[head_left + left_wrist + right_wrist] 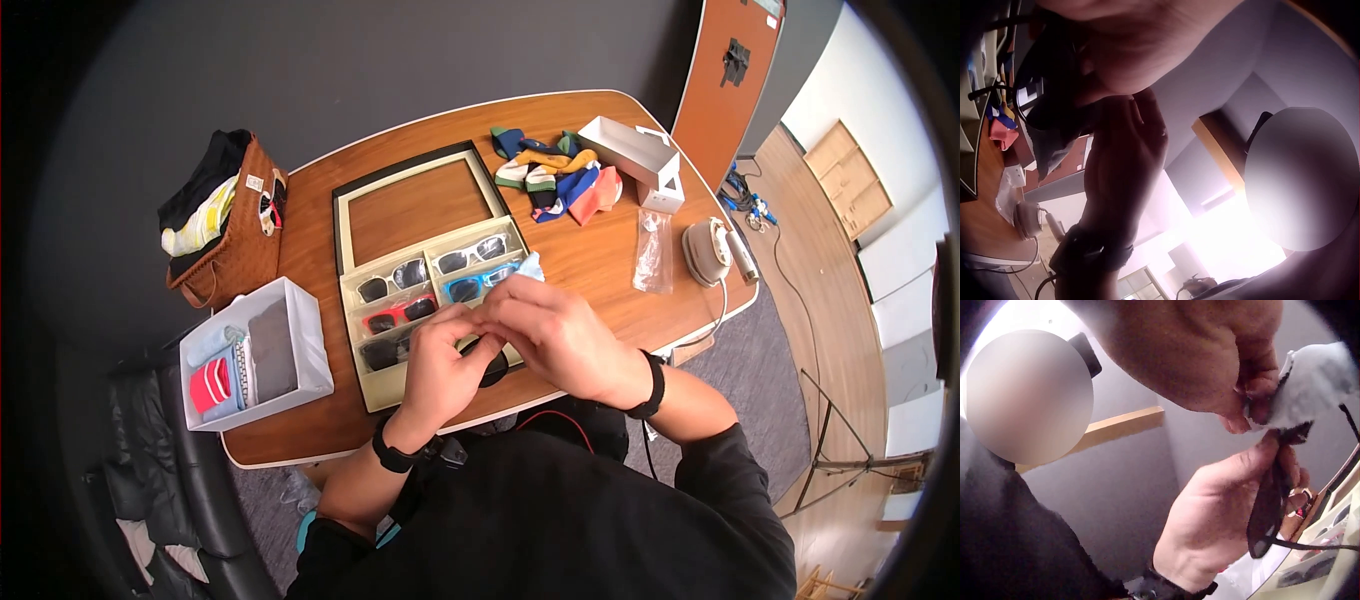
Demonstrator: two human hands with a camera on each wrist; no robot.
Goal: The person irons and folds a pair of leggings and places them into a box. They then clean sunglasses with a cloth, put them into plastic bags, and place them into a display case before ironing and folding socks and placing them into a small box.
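Note:
Dark sunglasses are held above the front of the display case. My left hand pinches their frame near the middle. My right hand grips a pale, thin cloth against the upper part of the glasses, fingertips close to the left hand's. Inside the case lie white-framed glasses, blue ones, red ones and a dark pair.
At the left stand a white fabric box with folded cloths and a brown basket of clothes. Colourful fabric pieces, an open white box, a clear plastic bag and a corded white device are at the right.

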